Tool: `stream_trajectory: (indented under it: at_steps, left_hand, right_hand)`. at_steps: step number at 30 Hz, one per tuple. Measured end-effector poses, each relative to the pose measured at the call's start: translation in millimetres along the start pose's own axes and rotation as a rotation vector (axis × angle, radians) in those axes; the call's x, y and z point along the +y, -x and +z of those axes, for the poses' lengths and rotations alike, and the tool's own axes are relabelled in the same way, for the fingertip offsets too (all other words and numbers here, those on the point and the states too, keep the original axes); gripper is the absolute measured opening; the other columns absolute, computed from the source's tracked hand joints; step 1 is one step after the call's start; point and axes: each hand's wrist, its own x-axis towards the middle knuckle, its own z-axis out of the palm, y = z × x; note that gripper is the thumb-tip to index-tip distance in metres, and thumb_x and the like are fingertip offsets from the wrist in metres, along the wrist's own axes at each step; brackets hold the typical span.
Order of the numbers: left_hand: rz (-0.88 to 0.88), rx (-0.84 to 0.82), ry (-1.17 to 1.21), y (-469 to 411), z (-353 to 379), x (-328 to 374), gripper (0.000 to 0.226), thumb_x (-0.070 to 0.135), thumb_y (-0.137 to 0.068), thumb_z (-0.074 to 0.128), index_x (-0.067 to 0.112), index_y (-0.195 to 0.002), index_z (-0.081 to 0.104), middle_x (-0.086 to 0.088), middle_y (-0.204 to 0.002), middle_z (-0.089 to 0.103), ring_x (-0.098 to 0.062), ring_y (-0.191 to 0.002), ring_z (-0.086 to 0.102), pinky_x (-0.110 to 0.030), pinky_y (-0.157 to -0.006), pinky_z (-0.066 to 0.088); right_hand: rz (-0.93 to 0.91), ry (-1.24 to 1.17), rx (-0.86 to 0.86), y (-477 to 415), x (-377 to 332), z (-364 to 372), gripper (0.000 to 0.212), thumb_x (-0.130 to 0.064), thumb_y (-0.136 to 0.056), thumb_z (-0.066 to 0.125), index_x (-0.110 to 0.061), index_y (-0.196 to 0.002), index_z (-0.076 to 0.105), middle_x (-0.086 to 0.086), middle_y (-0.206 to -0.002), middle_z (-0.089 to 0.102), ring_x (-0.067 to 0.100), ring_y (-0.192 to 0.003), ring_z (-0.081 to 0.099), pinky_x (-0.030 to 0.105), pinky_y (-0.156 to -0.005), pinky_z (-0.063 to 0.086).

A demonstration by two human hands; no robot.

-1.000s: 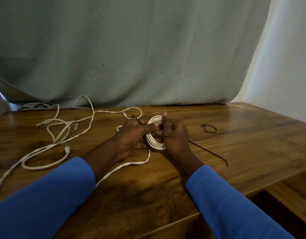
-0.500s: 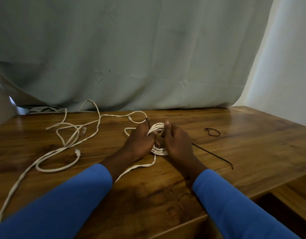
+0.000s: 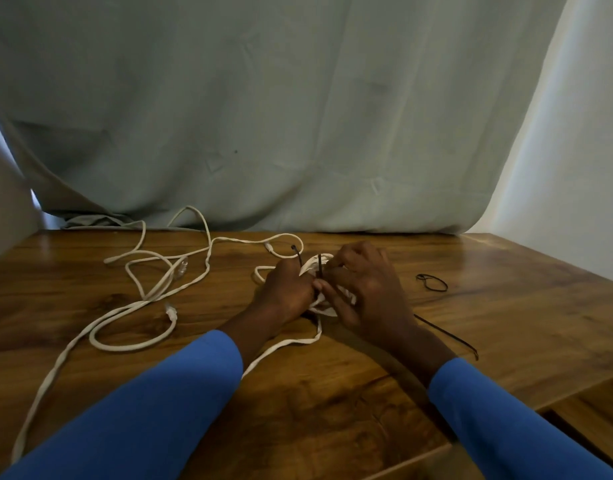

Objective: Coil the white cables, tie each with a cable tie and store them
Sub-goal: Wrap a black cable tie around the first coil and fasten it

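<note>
Now right hand further over coil, cable tie upright.

I count one white coil; two black ties, wrapped tie on it, looped tie to its right; loose cable to its left, number unclear.

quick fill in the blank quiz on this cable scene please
The left hand and right hand hold a coiled white cable crossed by a thin ____ plastic cable tie.
The loose tangled white cable lies mostly ____ of the left hand.
A spare straight black cable tie lies ____ of the right hand.
The long fabric sleeves are ____.
Missing: black; left; right; blue
</note>
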Motion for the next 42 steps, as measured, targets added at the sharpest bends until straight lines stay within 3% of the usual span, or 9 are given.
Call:
stream_trajectory:
  at_steps: [6, 9, 12, 17, 24, 29, 32, 36, 42]
  left_hand:
    - [0.177, 0.089, -0.288, 16, 10, 10, 0.018, 0.008, -0.096, 0.056, 0.020, -0.109, 0.061, -0.004, -0.100, 0.072, -0.022, -0.090, 0.067, -0.035, -0.070, 0.053]
    - [0.181, 0.115, -0.353, 16, 12, 9, 0.017, 0.012, -0.096, 0.059, 0.021, -0.109, 0.059, -0.007, -0.104, 0.073, -0.029, -0.098, 0.069, -0.048, -0.081, 0.058]
    - [0.151, 0.109, -0.316, 16, 9, 10, 0.009, 0.021, -0.100, 0.058, 0.021, -0.108, 0.061, -0.003, -0.101, 0.072, -0.026, -0.096, 0.070, -0.048, -0.081, 0.058]
    - [0.109, 0.060, -0.167, 12, 5, 8, 0.017, 0.033, -0.100, 0.044, 0.033, -0.104, 0.060, 0.005, -0.093, 0.073, -0.019, -0.089, 0.071, -0.050, -0.084, 0.058]
    - [0.044, 0.042, 0.134, 9, 7, 2, 0.049, 0.026, -0.086, 0.047, 0.036, -0.131, 0.063, 0.006, -0.114, 0.074, -0.015, -0.107, 0.071, -0.051, -0.099, 0.056]
    - [0.007, 0.055, 0.235, 1, 3, 0, 0.027, 0.030, -0.095, 0.052, 0.033, -0.119, 0.062, -0.003, -0.104, 0.076, -0.022, -0.097, 0.075, -0.056, -0.094, 0.057]
    - [0.149, 0.152, 0.074, 1, -6, 3, 0.025, 0.032, -0.109, 0.047, 0.021, -0.114, 0.069, 0.001, -0.104, 0.074, -0.015, -0.099, 0.070, -0.043, -0.093, 0.054]
    - [0.317, 0.307, -0.269, 1, -24, 2, 0.020, 0.020, -0.105, 0.057, 0.019, -0.103, 0.077, 0.005, -0.086, 0.073, -0.008, -0.080, 0.066, -0.029, -0.070, 0.047]
    - [0.103, 0.334, 0.269, -7, -31, 5, 0.021, 0.013, -0.099, 0.065, 0.024, -0.089, 0.079, 0.009, -0.073, 0.075, -0.005, -0.070, 0.068, -0.024, -0.064, 0.051]
  right_hand:
    - [0.482, -0.050, -0.159, -37, 4, 0, 0.026, -0.037, -0.094, 0.061, -0.020, -0.078, 0.071, -0.001, -0.075, 0.069, 0.024, -0.076, 0.065, 0.041, -0.069, 0.052]
    - [0.507, -0.094, -0.074, -43, -8, 14, 0.023, -0.033, -0.096, 0.060, -0.017, -0.091, 0.075, 0.004, -0.089, 0.072, 0.024, -0.087, 0.066, 0.039, -0.074, 0.053]
    - [0.599, -0.416, 0.051, -43, -16, 31, 0.019, -0.023, -0.101, 0.063, -0.017, -0.110, 0.078, 0.000, -0.103, 0.079, 0.014, -0.093, 0.072, 0.038, -0.082, 0.057]
    - [0.550, -0.431, 0.155, -27, -10, 55, 0.023, -0.023, -0.105, 0.054, -0.021, -0.116, 0.074, -0.004, -0.101, 0.077, 0.010, -0.089, 0.070, 0.042, -0.078, 0.057]
    - [0.556, -0.376, 0.128, -22, -7, 64, 0.027, -0.034, -0.106, 0.037, -0.023, -0.108, 0.061, -0.001, -0.089, 0.063, 0.016, -0.081, 0.058, 0.044, -0.069, 0.049]
    - [0.574, -0.433, 0.127, -23, -8, 64, 0.024, -0.035, -0.107, 0.034, -0.026, -0.107, 0.056, -0.003, -0.069, 0.061, 0.017, -0.058, 0.059, 0.047, -0.055, 0.049]
    - [0.545, -0.475, 0.151, -22, -8, 64, 0.023, -0.031, -0.107, 0.039, -0.023, -0.106, 0.060, -0.003, -0.068, 0.062, 0.018, -0.057, 0.060, 0.046, -0.055, 0.050]
    - [0.535, -0.499, 0.126, -21, -7, 65, 0.026, -0.029, -0.105, 0.042, -0.019, -0.108, 0.066, -0.002, -0.072, 0.065, 0.015, -0.060, 0.059, 0.041, -0.056, 0.048]
    - [0.545, -0.552, 0.115, -20, -5, 68, 0.025, -0.025, -0.103, 0.054, -0.018, -0.115, 0.075, 0.001, -0.098, 0.071, 0.016, -0.086, 0.065, 0.042, -0.076, 0.055]
